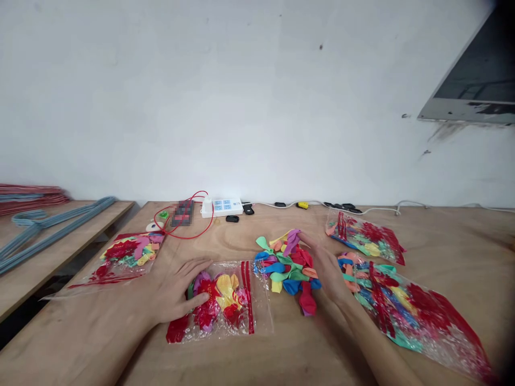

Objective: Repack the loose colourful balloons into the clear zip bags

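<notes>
My left hand rests with its fingers apart on the left part of a clear plastic bag with red print. Yellow, purple, red and green balloons show inside this bag. Just beyond the bag's right end lies a loose pile of coloured balloons. Against the right side of the pile stands my right hand, seen edge-on with its fingers stretched out. Its fingertips touch or nearly touch a purple balloon at the top of the pile; the palm side is partly hidden.
Filled balloon bags lie at the left, far right and near right, where balloons spill from a bag's mouth. Along the wall are a white power strip, a red cable and a yellow object. Blue hangers lie left.
</notes>
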Demonstrator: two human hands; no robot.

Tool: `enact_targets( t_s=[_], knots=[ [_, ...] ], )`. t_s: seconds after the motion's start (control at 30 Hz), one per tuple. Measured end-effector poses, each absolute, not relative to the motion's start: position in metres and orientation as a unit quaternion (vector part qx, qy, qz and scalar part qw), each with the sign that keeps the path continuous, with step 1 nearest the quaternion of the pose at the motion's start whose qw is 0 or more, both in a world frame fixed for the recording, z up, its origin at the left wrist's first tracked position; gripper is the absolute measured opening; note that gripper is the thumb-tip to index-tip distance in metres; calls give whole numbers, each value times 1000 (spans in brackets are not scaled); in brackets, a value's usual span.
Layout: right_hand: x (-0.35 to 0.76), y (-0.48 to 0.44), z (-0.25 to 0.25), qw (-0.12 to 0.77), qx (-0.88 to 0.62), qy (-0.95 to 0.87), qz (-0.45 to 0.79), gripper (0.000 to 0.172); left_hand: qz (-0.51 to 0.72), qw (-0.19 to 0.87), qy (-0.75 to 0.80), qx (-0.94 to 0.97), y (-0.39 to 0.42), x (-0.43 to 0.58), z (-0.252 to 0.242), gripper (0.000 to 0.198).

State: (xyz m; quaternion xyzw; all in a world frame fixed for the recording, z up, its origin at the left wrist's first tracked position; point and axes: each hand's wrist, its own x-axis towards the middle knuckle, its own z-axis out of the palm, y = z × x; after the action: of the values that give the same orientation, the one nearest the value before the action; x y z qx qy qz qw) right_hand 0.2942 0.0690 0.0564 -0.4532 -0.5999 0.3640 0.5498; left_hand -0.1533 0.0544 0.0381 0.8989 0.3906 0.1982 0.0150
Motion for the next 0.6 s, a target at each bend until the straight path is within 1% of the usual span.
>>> enact_targets(
  t_s=[0.07,0.2,0.27,0.37,0.5,0.53,0.6],
  knots=[
    [294,67,59,547,-454,-624,324,51,201,18,390,898,55,-153,35,73],
    [297,69,56,507,-456,-706,190,47,203,21,386,900,56,-154,30,73],
    [298,69,51,492,-460,-716,183,47,206,26,385,899,56,-154,30,73],
    [297,69,47,487,-482,-682,255,51,199,27,387,900,55,-154,35,74],
    [288,64,58,509,-461,-583,434,58,190,18,388,902,53,-153,43,73],
    [285,62,63,499,-447,-560,487,61,188,15,389,902,53,-152,44,74],
    [280,57,74,449,-427,-529,579,65,191,13,391,900,53,-151,45,74]
  ],
)
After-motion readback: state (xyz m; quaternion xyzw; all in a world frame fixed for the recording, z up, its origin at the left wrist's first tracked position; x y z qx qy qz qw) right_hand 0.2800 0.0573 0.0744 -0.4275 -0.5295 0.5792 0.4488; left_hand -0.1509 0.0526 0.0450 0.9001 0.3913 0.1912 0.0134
